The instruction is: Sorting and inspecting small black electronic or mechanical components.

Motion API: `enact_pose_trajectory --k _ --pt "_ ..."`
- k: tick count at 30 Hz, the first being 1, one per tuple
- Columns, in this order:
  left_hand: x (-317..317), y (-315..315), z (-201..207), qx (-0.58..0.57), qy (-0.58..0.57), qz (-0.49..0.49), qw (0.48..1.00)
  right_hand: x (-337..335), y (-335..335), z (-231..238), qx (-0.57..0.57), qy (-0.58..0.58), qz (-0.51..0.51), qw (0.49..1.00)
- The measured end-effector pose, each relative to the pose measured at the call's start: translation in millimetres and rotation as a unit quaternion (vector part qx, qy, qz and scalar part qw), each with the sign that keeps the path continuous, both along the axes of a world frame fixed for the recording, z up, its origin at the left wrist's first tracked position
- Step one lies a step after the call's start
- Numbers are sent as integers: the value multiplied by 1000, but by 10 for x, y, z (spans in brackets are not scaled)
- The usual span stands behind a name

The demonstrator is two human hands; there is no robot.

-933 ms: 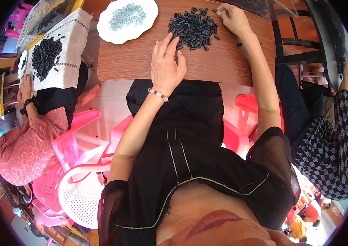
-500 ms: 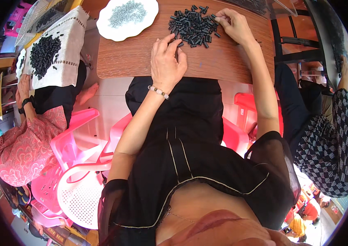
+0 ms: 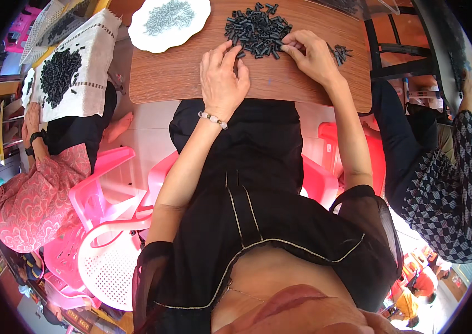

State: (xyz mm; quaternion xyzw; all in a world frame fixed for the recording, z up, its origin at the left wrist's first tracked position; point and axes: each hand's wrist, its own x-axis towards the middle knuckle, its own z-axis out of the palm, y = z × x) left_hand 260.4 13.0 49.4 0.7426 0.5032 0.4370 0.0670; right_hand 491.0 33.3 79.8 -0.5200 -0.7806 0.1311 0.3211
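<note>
Farthest left of the left hand (image 3: pixel 223 78), well apart from it, a light mesh basket (image 3: pixel 34 40) is seen near the rim of the view. Nearer, but well to that hand's left, a heap of black pieces (image 3: pixel 60 75) is borne on a white cloth (image 3: pixel 95 65) beside a co-worker.

Ahead and to the left of the left hand, one white plate (image 3: pixel 161 47) with a wavy rim is set on the brown table (image 3: pixel 169 83); small clear-grey pieces (image 3: pixel 169 16) are spread in it, too many to be counted.

Between and ahead of the two hands, one pile of black tubes (image 3: pixel 258 28) is gathered, too overlapped for a count. Just right of the right hand (image 3: pixel 308 54), one small group of dark pieces (image 3: pixel 340 54) is scattered.

The left hand is held palm down, its fingers loosely bent and free of any grip, with one tube (image 3: pixel 240 55) just beside its fingertips. One beaded bracelet (image 3: pixel 212 119) is worn at that wrist. The right hand is angled inward, thumb and forefinger brought close at the pile's edge; whether a tube is pinched cannot be told.
</note>
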Motion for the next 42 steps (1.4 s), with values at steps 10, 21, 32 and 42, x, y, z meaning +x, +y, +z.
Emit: enact_pose_trajectory --k 10,21,32,42 --pt "-31 -27 29 -13 -42 -3 999 -182 -94 72 26 50 -11 998" --pt "-530 -364 76 -58 -165 -21 984 -505 -238 58 45 41 49 997" --pt "-1350 623 287 32 -43 189 980 -686 -269 75 55 44 77 995" --pt "-1624 981 -209 -129 -210 198 949 -747 -261 23 75 31 80 994"
